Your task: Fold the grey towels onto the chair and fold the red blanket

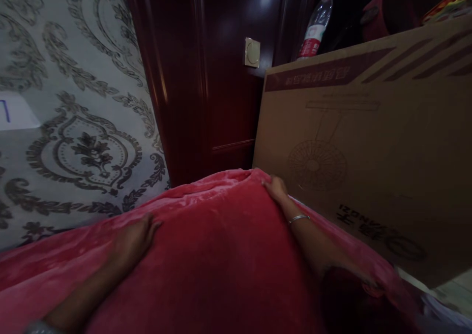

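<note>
A red plush blanket [221,245] lies over the bed and fills the lower part of the head view. At its far right corner, my right hand [276,189] is closed on the edge, with a silver bangle on the wrist. My left hand [134,238] is on the left side of the blanket, its fingers bent and closed on the cloth near the folded edge. Some of its fingertips are hidden. Loose folds run along the far and left edges between the two hands.
Patterned wallpaper [99,142] covers the wall on the left. Straight ahead stands dark red wood panelling [224,103] with a switch [252,52]. A large cardboard box [350,142] stands close on the right, with a plastic bottle [315,31] by its top edge.
</note>
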Demonstrator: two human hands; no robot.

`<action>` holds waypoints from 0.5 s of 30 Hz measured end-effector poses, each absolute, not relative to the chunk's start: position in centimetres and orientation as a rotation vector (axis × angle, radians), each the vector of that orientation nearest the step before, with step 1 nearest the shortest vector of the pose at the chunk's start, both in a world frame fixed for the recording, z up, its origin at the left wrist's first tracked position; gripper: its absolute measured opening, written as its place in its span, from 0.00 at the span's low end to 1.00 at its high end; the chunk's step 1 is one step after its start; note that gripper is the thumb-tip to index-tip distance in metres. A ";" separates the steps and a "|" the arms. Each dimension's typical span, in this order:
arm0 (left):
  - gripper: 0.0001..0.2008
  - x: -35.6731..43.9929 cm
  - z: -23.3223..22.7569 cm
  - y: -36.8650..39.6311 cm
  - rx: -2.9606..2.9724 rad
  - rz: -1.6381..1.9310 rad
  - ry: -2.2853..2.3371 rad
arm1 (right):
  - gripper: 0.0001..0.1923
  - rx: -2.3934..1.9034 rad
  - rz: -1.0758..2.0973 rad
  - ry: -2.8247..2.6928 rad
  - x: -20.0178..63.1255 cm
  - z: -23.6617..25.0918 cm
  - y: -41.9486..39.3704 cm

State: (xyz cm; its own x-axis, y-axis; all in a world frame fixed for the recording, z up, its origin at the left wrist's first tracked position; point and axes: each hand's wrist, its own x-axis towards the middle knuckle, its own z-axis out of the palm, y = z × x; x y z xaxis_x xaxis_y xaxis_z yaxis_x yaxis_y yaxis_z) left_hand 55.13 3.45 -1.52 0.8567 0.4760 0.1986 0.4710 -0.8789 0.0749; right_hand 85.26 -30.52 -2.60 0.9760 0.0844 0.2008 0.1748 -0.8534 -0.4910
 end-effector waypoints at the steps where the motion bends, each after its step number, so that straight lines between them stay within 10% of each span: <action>1: 0.21 55.5 -0.5 3.2 3.025 0.359 0.780 | 0.19 -2.593 -0.266 -0.173 85.6 -2.1 -30.7; 15: 0.27 60.5 -3.5 5.1 2.951 0.185 0.681 | 0.27 -2.675 -0.020 -0.183 86.7 -3.5 -35.4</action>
State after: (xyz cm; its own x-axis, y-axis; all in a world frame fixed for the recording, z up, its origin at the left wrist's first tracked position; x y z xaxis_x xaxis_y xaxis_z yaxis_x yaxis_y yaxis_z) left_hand 60.51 5.12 -3.52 0.8921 0.4419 0.0940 0.4288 -0.8937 0.1318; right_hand 86.74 -35.36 -3.52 0.9911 0.1259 0.0442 0.1324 -0.8871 -0.4423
